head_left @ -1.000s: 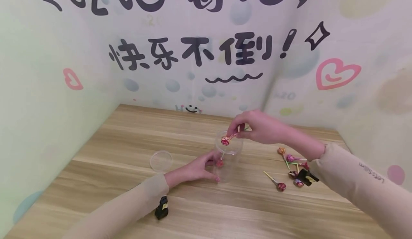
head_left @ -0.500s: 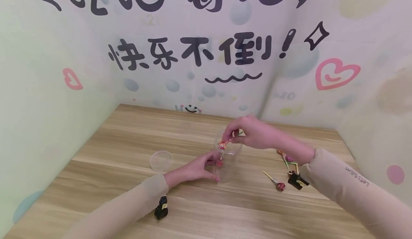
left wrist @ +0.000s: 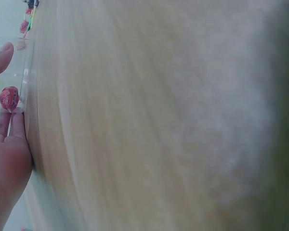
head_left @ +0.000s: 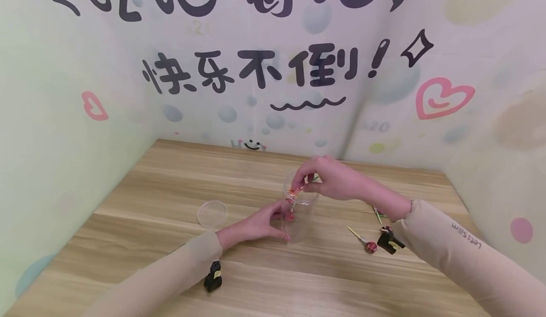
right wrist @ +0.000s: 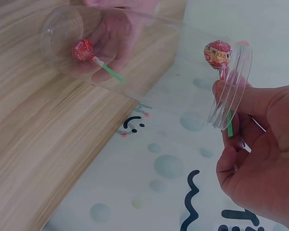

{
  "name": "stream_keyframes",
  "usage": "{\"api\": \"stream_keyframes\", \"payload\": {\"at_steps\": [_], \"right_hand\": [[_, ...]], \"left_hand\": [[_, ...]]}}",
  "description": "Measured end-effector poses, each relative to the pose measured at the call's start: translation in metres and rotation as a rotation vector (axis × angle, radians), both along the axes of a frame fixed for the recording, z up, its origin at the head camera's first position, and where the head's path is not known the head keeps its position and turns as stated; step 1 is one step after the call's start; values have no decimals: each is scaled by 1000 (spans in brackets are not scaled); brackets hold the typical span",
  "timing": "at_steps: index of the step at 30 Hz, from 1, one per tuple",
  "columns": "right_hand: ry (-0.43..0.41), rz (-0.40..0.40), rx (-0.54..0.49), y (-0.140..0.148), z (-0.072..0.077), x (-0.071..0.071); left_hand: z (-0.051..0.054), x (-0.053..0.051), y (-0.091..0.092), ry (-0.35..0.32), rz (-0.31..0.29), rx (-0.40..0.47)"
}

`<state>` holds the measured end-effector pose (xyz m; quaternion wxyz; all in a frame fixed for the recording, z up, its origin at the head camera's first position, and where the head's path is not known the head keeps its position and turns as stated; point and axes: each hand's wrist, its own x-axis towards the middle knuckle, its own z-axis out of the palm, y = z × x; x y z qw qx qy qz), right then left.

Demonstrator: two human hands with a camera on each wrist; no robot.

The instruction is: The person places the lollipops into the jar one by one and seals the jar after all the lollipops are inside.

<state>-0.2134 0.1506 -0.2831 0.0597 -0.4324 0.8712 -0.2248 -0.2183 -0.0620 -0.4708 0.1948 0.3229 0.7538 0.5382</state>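
A clear plastic jar [head_left: 304, 227] stands upright on the table, its mouth uncovered. My left hand [head_left: 256, 225] holds its lower side, with the thumb and fingers on opposite sides of the wall. One red-wrapped lollipop [right wrist: 82, 50] with a green stick lies inside near the bottom. At the rim, my right hand [head_left: 337, 179] pinches another lollipop by its green stick. That lollipop's red and yellow wrapped head [right wrist: 217, 54] points down and is inside the jar mouth, as the right wrist view shows.
A round clear lid [head_left: 212, 214] lies on the table left of the jar. To the right lies a dark red lollipop [head_left: 370, 247] with a yellow stick; other lollipops beyond it are partly hidden by the right forearm. A printed wall cloth borders the table's back edge.
My right hand has moved left and slightly down, lowering its lollipop from above the rim into the jar mouth. The left hand and jar have stayed in place.
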Motion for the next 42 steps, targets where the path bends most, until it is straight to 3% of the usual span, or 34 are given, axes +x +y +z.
{"api": "stream_keyframes", "payload": {"at_steps": [12,26,34,42], "right_hand": [[9,2,-2,2,-2,0],[-38,-36,-5,0,-1,3],[-34,-43,-41,2,-3,4],[-30,-60,-98,10,-3,9]], "left_hand": [[-3,-2,0,3,0,7],[0,0,-2,-27,-3,-8],[0,0,-1,-20,-26,15],[-2,-1,0,-10,-10,7]]}}
